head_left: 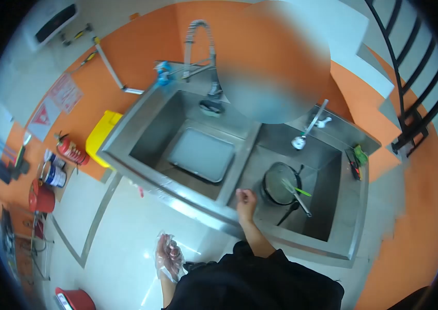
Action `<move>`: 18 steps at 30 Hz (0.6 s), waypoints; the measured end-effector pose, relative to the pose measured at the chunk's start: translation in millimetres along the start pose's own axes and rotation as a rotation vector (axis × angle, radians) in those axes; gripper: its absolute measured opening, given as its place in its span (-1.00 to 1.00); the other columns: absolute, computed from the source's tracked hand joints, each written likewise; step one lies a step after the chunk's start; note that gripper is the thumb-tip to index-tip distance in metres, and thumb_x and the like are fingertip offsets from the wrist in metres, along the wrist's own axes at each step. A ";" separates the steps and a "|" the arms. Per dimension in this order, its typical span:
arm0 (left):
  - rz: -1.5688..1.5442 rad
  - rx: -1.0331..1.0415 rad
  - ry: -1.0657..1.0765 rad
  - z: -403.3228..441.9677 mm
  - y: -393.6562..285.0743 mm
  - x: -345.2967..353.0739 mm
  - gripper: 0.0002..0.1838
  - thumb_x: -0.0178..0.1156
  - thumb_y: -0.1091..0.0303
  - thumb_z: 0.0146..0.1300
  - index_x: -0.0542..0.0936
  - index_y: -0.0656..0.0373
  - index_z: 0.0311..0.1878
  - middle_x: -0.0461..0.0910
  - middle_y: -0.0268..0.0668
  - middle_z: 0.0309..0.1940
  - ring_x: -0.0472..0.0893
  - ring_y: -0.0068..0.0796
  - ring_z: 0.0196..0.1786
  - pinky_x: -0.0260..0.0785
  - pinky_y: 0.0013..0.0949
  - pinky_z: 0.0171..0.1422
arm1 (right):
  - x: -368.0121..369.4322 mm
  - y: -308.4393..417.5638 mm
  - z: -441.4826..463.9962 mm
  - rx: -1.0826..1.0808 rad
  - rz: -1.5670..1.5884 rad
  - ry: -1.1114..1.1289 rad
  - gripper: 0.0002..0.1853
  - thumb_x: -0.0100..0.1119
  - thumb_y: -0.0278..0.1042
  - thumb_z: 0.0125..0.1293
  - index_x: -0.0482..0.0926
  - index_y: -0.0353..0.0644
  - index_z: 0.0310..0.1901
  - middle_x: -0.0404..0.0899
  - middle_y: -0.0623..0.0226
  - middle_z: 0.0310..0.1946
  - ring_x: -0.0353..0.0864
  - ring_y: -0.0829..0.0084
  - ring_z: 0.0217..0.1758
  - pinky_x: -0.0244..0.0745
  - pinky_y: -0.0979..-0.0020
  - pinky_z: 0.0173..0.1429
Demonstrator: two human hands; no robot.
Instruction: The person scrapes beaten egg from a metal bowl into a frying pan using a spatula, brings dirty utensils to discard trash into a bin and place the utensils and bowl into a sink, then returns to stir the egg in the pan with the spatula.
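My left hand (pixel 168 256) hangs low in front of the sink, inside a clear plastic glove. Its fingers are curled, and anything within them is hidden. Bare and with bent fingers, my right hand (pixel 246 202) is over the front of the double sink (pixel 198 206), near the divider; whether it holds anything is hidden. Just right of it, in the right basin, sits a dark pan (pixel 266 194) with a round lid (pixel 277 181). Across this lie a metal-handled utensil (pixel 298 198) and a green-handled one (pixel 303 191). A black handle (pixel 287 214) reaches toward the basin's front.
A rectangular metal tray (pixel 203 154) lies in the left basin under a spring faucet (pixel 211 51). A second tap (pixel 312 126) overhangs the right basin. Red-and-black tools (pixel 353 165) and a green cloth (pixel 360 154) are on the right rim. A yellow bin (pixel 102 137) stands left.
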State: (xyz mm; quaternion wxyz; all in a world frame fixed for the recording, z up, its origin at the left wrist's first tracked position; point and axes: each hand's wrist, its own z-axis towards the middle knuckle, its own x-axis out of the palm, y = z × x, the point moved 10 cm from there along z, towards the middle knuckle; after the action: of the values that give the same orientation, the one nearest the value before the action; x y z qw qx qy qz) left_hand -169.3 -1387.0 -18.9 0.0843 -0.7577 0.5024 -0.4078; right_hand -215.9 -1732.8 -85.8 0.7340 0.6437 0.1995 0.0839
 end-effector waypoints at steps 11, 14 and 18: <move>-0.492 0.453 -0.454 -144.9 -172.2 -367.2 -0.73 0.13 0.04 0.31 0.48 0.03 -0.22 0.39 -0.47 -0.64 0.32 -0.70 -0.67 0.16 -0.65 -0.64 | 347.4 8.4 -328.4 -0.346 -0.280 1.159 -0.76 0.38 -0.31 0.08 0.49 -0.23 -0.45 0.54 0.29 -0.58 0.53 0.40 -0.49 0.49 0.31 -0.36; -0.618 0.635 -0.417 -159.0 -208.6 -435.9 -0.75 0.15 0.08 0.31 0.50 0.02 -0.12 0.39 -0.43 -0.62 0.32 -0.61 -0.64 0.18 -0.57 -0.59 | 360.4 -161.8 -320.2 -0.329 -0.975 1.290 -0.71 0.30 -0.18 0.12 0.53 -0.26 -0.38 0.60 0.05 -0.42 0.59 0.16 -0.35 0.44 0.14 -0.29; -0.783 0.722 -0.351 -163.7 -244.7 -521.6 -0.77 0.10 0.08 0.34 0.47 0.01 -0.13 0.43 -0.40 -0.57 0.37 -0.58 -0.57 0.22 -0.57 -0.52 | 381.7 -217.5 -340.8 -0.032 -1.413 1.484 -0.71 0.27 -0.21 0.12 0.53 -0.27 -0.27 0.59 0.02 -0.32 0.58 0.13 -0.23 0.44 0.14 -0.19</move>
State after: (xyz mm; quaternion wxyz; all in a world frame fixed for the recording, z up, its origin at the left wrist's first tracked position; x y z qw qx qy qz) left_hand -199.6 -790.2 -58.6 0.2630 -0.8672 -0.0093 -0.4228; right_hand -35.7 -1311.3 -400.4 0.3158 0.1548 0.9360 0.0120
